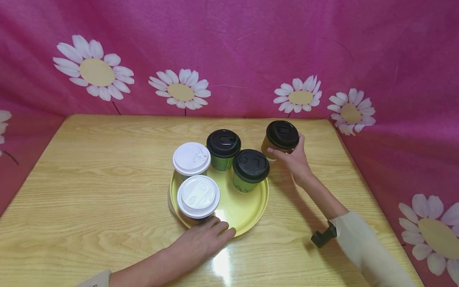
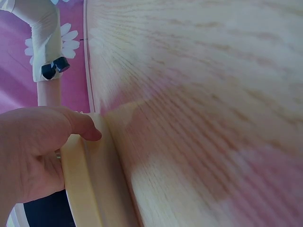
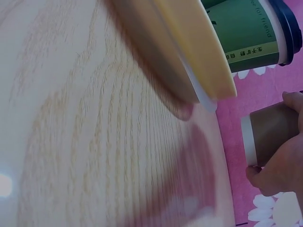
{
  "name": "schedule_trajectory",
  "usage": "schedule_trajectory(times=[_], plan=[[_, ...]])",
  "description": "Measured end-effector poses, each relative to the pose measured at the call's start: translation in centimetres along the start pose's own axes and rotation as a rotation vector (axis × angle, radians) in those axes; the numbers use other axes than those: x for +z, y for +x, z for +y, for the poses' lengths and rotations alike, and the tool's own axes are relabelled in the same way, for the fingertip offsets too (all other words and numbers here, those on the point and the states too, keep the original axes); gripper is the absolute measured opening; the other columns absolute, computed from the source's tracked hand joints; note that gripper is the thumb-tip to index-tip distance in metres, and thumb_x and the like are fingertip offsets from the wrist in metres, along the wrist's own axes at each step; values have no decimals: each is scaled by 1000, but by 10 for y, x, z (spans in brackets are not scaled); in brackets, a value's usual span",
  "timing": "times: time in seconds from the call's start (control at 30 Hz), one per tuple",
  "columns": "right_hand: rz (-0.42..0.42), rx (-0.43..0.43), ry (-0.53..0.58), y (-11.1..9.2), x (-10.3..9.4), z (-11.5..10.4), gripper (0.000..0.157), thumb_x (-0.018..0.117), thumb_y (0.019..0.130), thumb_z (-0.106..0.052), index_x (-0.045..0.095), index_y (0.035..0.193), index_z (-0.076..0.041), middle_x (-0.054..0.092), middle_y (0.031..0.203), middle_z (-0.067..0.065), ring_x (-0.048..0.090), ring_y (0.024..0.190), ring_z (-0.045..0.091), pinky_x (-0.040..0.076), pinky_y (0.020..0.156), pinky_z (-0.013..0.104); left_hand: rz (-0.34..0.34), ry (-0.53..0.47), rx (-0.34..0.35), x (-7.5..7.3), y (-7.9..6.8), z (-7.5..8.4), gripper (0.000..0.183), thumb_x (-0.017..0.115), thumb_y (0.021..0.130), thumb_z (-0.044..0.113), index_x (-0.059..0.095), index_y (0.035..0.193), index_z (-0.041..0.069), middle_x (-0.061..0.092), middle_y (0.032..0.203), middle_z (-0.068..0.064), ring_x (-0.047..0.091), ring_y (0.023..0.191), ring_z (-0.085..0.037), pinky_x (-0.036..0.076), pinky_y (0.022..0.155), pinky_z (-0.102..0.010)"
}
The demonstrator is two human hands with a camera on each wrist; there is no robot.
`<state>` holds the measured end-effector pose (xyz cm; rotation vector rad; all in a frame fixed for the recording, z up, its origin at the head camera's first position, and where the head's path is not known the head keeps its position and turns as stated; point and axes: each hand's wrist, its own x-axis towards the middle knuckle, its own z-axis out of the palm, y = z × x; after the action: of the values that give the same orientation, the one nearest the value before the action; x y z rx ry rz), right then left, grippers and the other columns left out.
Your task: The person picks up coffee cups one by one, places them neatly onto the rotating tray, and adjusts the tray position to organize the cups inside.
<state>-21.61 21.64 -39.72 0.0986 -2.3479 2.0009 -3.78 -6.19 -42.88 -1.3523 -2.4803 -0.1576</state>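
Note:
My right hand grips a brown paper cup with a black lid, to the right of a round yellow tray. In the right wrist view, a gap shows between the cup's white base and the table. My left hand holds the tray's near rim, its thumb on the outer wall in the left wrist view. Two green cups with black lids, a back one and a right one, stand on the tray. At its left stand two cups with white lids, one lid behind and one in front.
The wood-grain table extends on all sides of the tray. A pink cloth with printed daisies hangs behind it and along its sides. On the right forearm sits a black wrist-worn device.

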Motion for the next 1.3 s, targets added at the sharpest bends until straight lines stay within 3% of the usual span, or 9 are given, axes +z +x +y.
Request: schedule_trajectory(times=[0.2,0.53,0.87,1.07,1.3], plan=[[-4,16,-6,-6,-1,-5,87,76,74,-13,15,135,-22,35,131,4,41,109,19,41,84,29,3,8,-1,0,0,0,25,53,79,4,49,103,12,47,88,2,49,85,-18,44,77,-26],[0,0,9,-16,-5,-18,83,75,74,-10,17,132,-21,39,129,4,41,113,17,35,92,33,3,5,-6,-1,1,0,23,43,81,3,50,101,12,47,87,1,49,84,-19,44,76,-27],[2,18,-13,-24,-8,-23,83,76,74,-11,16,131,-21,36,130,3,40,115,17,32,97,39,0,9,-11,0,1,0,21,46,82,5,50,101,12,47,87,2,49,84,-18,44,77,-27],[0,26,-5,-31,-9,-26,83,76,74,-9,16,131,-19,32,131,3,38,117,16,32,98,39,-2,24,-11,-1,1,1,24,55,79,5,50,101,13,47,86,2,50,84,-18,44,78,-26],[-13,10,-24,-40,-16,-30,84,75,74,-9,15,132,-19,24,135,3,35,120,17,29,101,41,9,21,-6,-1,0,1,23,52,79,4,49,100,12,47,86,2,50,84,-18,44,78,-26]])
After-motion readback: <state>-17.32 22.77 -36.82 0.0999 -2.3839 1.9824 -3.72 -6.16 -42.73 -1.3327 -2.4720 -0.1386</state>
